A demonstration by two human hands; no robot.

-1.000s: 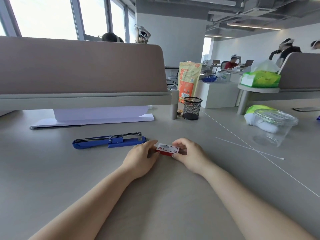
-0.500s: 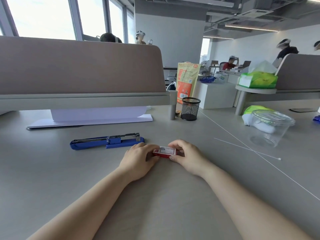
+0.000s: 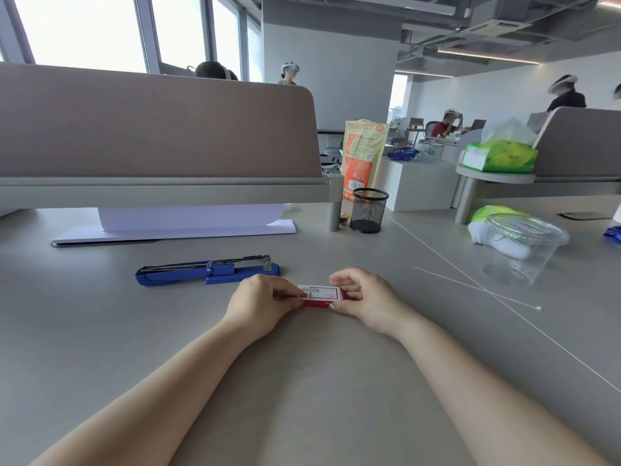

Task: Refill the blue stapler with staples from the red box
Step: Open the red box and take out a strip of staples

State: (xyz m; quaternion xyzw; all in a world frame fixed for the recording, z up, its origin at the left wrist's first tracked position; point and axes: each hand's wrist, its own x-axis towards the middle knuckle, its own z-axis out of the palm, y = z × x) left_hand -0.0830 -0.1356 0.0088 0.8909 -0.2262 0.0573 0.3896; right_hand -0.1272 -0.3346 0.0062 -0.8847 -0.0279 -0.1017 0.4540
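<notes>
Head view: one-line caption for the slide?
Left hand and right hand grip the red box; blue stapler lies open on the desk behind them.

Fingers of the right hand point(image 3: 368, 299) now more arched over the red box point(image 3: 322, 295), left hand point(image 3: 263, 302) grip nearer its left end

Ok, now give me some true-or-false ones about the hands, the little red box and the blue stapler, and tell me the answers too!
1. The left hand and the right hand both hold the red box. True.
2. The blue stapler lies to the right of the red box. False: it lies to the box's left, a bit farther back on the table.
3. The blue stapler is swung open, with its metal track showing. True.
4. The black mesh cup stands on top of the blue stapler. False: it stands farther back, beside the divider post.
</notes>
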